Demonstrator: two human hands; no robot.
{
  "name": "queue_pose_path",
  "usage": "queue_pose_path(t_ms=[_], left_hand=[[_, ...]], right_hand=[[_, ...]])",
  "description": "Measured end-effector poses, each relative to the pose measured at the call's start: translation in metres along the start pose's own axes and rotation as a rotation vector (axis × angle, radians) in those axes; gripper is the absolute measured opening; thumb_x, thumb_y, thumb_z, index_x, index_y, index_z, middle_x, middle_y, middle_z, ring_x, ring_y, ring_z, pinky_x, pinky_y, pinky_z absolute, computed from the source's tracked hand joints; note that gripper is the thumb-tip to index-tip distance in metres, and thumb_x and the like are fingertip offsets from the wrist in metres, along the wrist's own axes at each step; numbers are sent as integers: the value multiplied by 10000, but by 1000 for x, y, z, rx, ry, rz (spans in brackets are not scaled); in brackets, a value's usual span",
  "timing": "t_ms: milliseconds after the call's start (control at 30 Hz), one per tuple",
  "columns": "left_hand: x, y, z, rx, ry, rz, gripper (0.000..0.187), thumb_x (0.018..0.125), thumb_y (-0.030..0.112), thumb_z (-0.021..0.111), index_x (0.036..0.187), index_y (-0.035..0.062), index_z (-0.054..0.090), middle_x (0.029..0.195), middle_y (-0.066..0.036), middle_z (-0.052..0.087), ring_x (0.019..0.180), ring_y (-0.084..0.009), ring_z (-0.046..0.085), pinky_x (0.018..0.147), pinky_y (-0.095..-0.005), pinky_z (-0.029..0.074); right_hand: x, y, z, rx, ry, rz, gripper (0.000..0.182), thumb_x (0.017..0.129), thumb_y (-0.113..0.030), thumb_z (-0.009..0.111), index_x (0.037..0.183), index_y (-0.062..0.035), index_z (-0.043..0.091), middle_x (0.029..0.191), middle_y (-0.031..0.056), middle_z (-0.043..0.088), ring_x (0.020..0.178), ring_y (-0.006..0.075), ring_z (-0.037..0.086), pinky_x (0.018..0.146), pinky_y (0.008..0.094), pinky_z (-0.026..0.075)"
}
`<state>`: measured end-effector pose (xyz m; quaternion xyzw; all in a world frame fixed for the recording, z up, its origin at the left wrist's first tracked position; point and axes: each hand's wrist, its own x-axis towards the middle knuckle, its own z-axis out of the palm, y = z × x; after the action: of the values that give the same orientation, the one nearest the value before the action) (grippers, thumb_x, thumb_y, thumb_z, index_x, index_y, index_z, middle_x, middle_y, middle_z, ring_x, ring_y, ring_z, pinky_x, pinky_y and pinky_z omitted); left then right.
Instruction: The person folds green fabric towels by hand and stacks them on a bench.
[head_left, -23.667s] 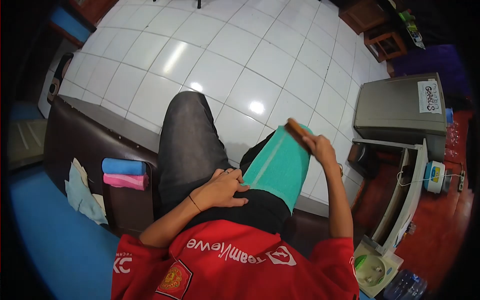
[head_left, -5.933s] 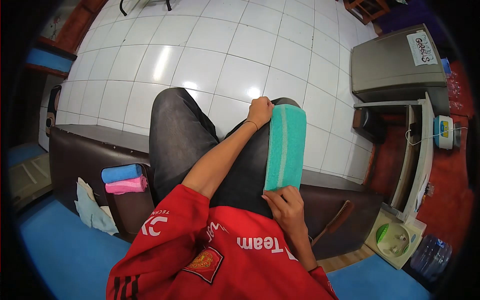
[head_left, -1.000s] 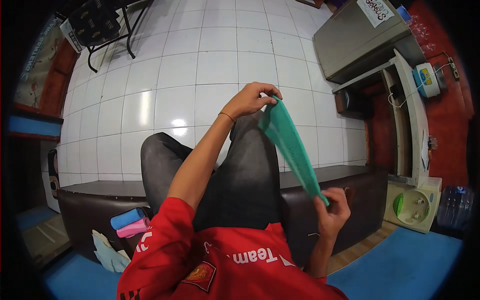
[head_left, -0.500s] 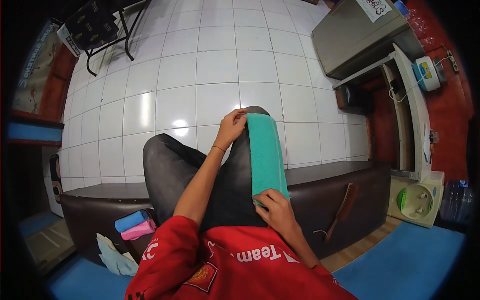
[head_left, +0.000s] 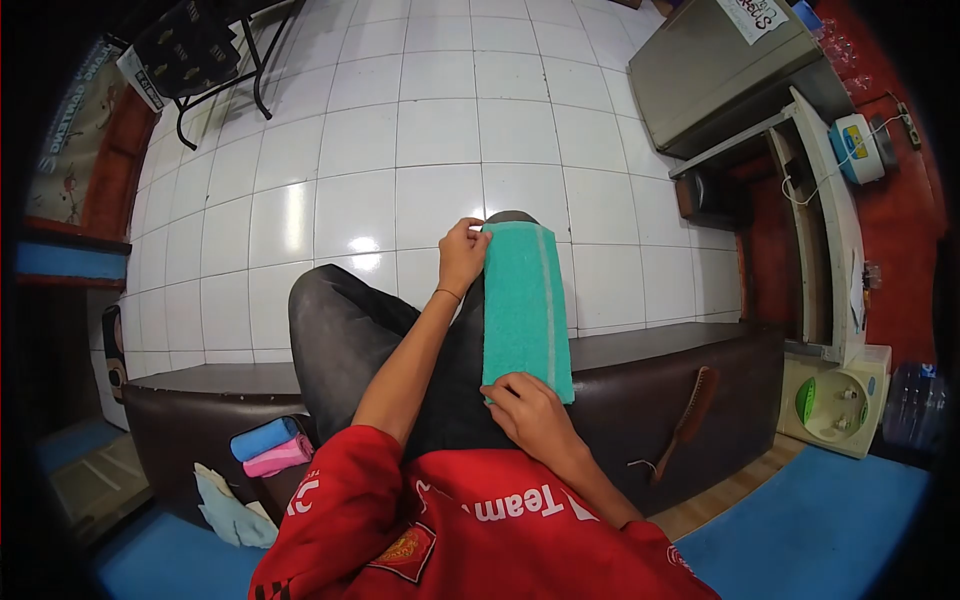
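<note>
A green towel (head_left: 520, 310) with a paler stripe down its right side lies lengthwise over my right thigh, folded into a long strip. My left hand (head_left: 463, 258) is at the towel's far left corner by the knee, thumb and fingers pinched on its edge. At the near end, my right hand (head_left: 535, 412) grips the near left corner, its other fingers resting on the cloth. A blue rolled towel (head_left: 263, 439) and a pink rolled towel (head_left: 277, 458) lie together on the seat at my left.
I sit on a dark brown bench (head_left: 220, 410). A wooden-handled brush (head_left: 686, 420) lies on it at my right. Light blue cloth (head_left: 232, 512) is at the lower left. A grey fridge (head_left: 715, 75), a white shelf (head_left: 815, 230) and a folding chair (head_left: 225, 60) stand around the tiled floor (head_left: 430, 130).
The towel's left edge has shifted left and the strip looks wider and flatter on my thigh. My right hand has moved slightly left with the near corner; my left hand has barely moved.
</note>
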<state>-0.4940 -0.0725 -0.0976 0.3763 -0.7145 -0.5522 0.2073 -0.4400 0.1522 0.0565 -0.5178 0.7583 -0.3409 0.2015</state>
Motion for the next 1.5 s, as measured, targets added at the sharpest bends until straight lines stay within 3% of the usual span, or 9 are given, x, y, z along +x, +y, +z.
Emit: queue_pose_path(t_ms=[133, 233, 300, 500, 833, 900, 1033, 1300, 1500], left_hand=[[-7, 1, 4, -11, 21, -29, 281, 845, 140, 674, 1079, -9, 627, 891, -160, 689, 793, -260, 683, 726, -350, 537], [-14, 10, 12, 174, 205, 430, 311, 858, 130, 651, 1132, -9, 601, 1057, -206, 651, 969, -322, 643, 853, -375, 501], [-33, 12, 15, 131, -246, 444, 395, 911, 210, 583, 1256, 23, 550, 1318, -224, 519, 1235, -351, 493, 1009, -451, 397], [-52, 11, 20, 285, -307, 284, 523, 1000, 365, 366, 1451, 101, 376, 1554, -103, 269, 1436, -327, 217, 1095, -593, 215], [-38, -11, 15, 122, -245, 200, 528, 1024, 337, 327, 1477, 65, 315, 1542, -182, 263, 1430, -345, 237, 1126, -410, 262], [-39, -17, 9, 41, -223, 112, 521, 1028, 324, 318, 1464, 38, 318, 1488, -242, 330, 1379, -379, 324, 1099, -389, 317], [-42, -15, -6, 99, -325, -195, 492, 1019, 271, 356, 1425, -6, 364, 1408, -282, 416, 1295, -425, 420, 1065, -419, 363], [-63, 46, -17, 138, 19, 602, 424, 903, 142, 548, 1282, -33, 473, 1318, -262, 491, 1213, -437, 481, 990, -473, 416], [-133, 68, -14, 338, -629, 915, 491, 925, 355, 542, 1316, 59, 513, 1368, -182, 491, 1316, -348, 417, 1088, -501, 297]], right_hand=[[4, 5, -11, 109, -120, 1, 227, 789, -51, 702, 1009, -9, 661, 895, 114, 604, 842, 278, 615, 754, 371, 504], [17, 7, -27, 221, -108, 90, 259, 847, -94, 684, 1082, 8, 649, 980, 146, 649, 933, 287, 631, 818, 348, 500], [24, 19, -24, 72, 182, 161, 361, 877, -108, 651, 1205, 30, 590, 1187, 218, 604, 1131, 355, 569, 947, 381, 454], [24, 61, 16, -226, 139, 267, 568, 976, -240, 502, 1426, 62, 333, 1485, 284, 302, 1394, 433, 266, 1133, 467, 225], [0, 94, 9, 57, 232, 358, 526, 998, -258, 452, 1418, 47, 360, 1478, 263, 339, 1390, 395, 306, 1131, 442, 249], [-29, 120, 4, 200, 315, 707, 498, 1000, -246, 454, 1392, 55, 398, 1469, 246, 372, 1386, 356, 337, 1129, 393, 264], [-85, 139, -34, -93, 642, 623, 429, 945, -186, 578, 1297, 50, 507, 1380, 212, 486, 1306, 331, 439, 1092, 383, 318], [-207, 181, -72, -756, 877, 1018, 596, 919, -311, 595, 1400, -13, 407, 1351, 294, 425, 1260, 433, 417, 1044, 476, 351], [-206, 171, -60, -771, 743, 1169, 729, 929, -414, 569, 1486, -48, 272, 1353, 299, 425, 1244, 438, 418, 1019, 477, 363]])
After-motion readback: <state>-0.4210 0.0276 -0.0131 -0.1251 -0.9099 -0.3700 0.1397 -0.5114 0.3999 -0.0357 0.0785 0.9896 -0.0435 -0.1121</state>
